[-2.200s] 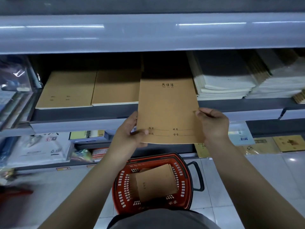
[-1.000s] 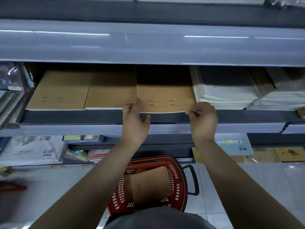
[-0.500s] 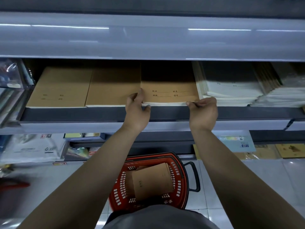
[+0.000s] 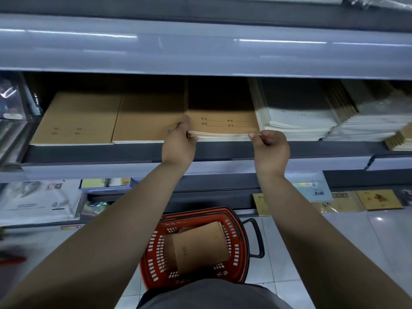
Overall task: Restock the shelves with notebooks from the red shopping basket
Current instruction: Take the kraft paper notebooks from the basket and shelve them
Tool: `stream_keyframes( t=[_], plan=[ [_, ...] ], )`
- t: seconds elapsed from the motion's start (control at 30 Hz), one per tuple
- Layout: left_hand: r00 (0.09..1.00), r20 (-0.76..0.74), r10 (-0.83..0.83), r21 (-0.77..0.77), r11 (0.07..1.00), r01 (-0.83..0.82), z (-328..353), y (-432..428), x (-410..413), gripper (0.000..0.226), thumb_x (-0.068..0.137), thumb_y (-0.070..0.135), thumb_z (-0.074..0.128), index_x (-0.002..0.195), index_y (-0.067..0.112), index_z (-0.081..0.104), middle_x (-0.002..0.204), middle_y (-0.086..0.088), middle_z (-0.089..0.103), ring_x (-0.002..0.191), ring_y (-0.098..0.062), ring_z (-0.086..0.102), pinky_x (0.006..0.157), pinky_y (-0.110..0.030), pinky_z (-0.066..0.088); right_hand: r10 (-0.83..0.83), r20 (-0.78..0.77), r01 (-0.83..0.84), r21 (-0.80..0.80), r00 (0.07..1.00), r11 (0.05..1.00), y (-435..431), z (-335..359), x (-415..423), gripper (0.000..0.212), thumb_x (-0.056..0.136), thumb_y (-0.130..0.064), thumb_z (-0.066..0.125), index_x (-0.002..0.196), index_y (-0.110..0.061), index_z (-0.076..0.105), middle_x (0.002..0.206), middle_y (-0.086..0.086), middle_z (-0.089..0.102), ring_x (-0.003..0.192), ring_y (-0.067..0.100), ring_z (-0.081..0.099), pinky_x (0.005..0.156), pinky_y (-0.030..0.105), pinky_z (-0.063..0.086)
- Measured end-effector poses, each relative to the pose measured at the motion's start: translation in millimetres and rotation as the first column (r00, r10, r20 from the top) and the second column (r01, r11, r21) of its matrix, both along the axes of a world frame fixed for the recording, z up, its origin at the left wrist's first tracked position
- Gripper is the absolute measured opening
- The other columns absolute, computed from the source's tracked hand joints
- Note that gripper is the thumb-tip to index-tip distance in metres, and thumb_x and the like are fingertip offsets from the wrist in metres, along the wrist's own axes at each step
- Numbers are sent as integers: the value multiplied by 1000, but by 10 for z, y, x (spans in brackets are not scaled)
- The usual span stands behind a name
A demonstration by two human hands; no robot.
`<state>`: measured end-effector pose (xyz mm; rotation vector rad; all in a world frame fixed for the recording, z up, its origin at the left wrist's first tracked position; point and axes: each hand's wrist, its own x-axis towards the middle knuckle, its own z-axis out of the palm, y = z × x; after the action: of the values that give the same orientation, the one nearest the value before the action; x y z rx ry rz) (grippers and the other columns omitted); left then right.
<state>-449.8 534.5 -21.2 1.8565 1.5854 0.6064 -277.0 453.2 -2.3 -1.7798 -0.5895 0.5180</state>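
A small stack of brown kraft notebooks (image 4: 223, 123) lies flat on the middle shelf (image 4: 223, 150), third pile from the left. My left hand (image 4: 178, 143) pinches its front left corner. My right hand (image 4: 270, 148) is curled at the front right corner, thumb touching the stack's edge. On the floor below stands the red shopping basket (image 4: 156, 253), with more brown notebooks (image 4: 198, 246) lying tilted inside it.
Two brown notebook piles (image 4: 78, 121) (image 4: 149, 121) lie left of the stack, white-paged stacks (image 4: 298, 121) to its right. An upper shelf front (image 4: 200, 47) overhangs the opening. Lower shelves hold packaged goods (image 4: 38, 201) and yellow booklets (image 4: 376, 199). The basket's black handle (image 4: 256, 237) sticks out to the right.
The notebooks went from held upright in front of the shelf to lying flat deep on it. Both hands stayed at the front corners, squaring the stack.
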Motion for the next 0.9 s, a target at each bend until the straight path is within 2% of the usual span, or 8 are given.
stream_keyframes(
  t=[0.13, 0.23, 0.3, 0.4, 0.5, 0.6, 0.73, 0.9],
  plan=[
    [998, -58, 30, 72, 997, -26, 62, -57, -13, 38, 99, 12, 53, 137, 10, 52, 104, -14, 67, 92, -33, 60, 70, -29, 44, -16, 17, 17, -22, 1000, 1000, -126, 20, 28, 22, 85, -22, 74, 95, -12, 58, 77, -12, 59, 71, -2, 56, 69, 3, 41],
    [994, -86, 71, 80, 995, -64, 107, -79, -6, 28, 99, 9, 50, 126, 10, 60, 86, -13, 67, 75, -31, 57, 62, -30, 44, -40, 3, 40, -33, 999, 999, -216, 20, 49, 22, 85, -22, 74, 98, -11, 60, 81, -11, 60, 75, 0, 57, 79, 13, 45],
    [992, -92, 91, 78, 993, -84, 114, -83, -9, 28, 98, 6, 48, 121, 10, 64, 81, -13, 65, 71, -29, 52, 60, -28, 41, -43, -5, 43, -26, 999, 999, -259, 33, 45, 22, 85, -22, 74, 99, -11, 61, 81, -10, 61, 75, 0, 57, 76, 9, 44],
    [994, -30, 104, 37, 994, -103, 152, -105, -39, 33, 100, 9, 48, 129, 13, 63, 99, -15, 71, 84, -31, 62, 70, -29, 48, -27, -15, 27, -14, 1000, 1000, -294, 72, 18, 22, 87, -24, 72, 100, -9, 62, 86, -5, 65, 80, 6, 60, 75, 8, 44],
    [983, 156, 96, -71, 994, -86, 216, -201, -78, 36, 100, 14, 52, 136, 11, 57, 124, -9, 67, 113, -25, 61, 85, -18, 40, 69, -54, -69, 9, 996, 998, -314, 137, -50, 23, 91, -30, 65, 103, -9, 65, 100, 2, 69, 95, 14, 63, 84, 21, 46],
    [896, 431, 106, -160, 986, -40, 410, -427, -98, 49, 101, 19, 53, 148, 12, 41, 145, 2, 50, 134, -12, 44, 98, -13, 29, 196, -114, -193, 40, 974, 980, -342, 273, -175, 23, 97, -40, 53, 103, -20, 64, 109, 0, 68, 106, 14, 62, 83, 20, 43],
    [767, 623, 153, -254, 967, 13, 697, -711, -228, 49, 103, 34, 46, 150, 24, 37, 149, 11, 43, 136, -6, 40, 112, -25, 30, 274, -156, -261, 101, 949, 960, -418, 485, -376, 24, 101, -45, 40, 92, -36, 59, 112, -4, 64, 115, 14, 58, 106, 35, 40],
    [622, 769, 145, -307, 938, 162, 991, -1017, -538, 50, 106, 38, 34, 152, 21, 30, 152, 6, 41, 139, -7, 39, 112, -27, 29, 347, -199, -314, 178, 917, 933, -595, 698, -714, 45, 103, -47, 31, 133, -22, 52, 129, -6, 59, 119, 4, 55, 113, 34, 32]
  ],
)
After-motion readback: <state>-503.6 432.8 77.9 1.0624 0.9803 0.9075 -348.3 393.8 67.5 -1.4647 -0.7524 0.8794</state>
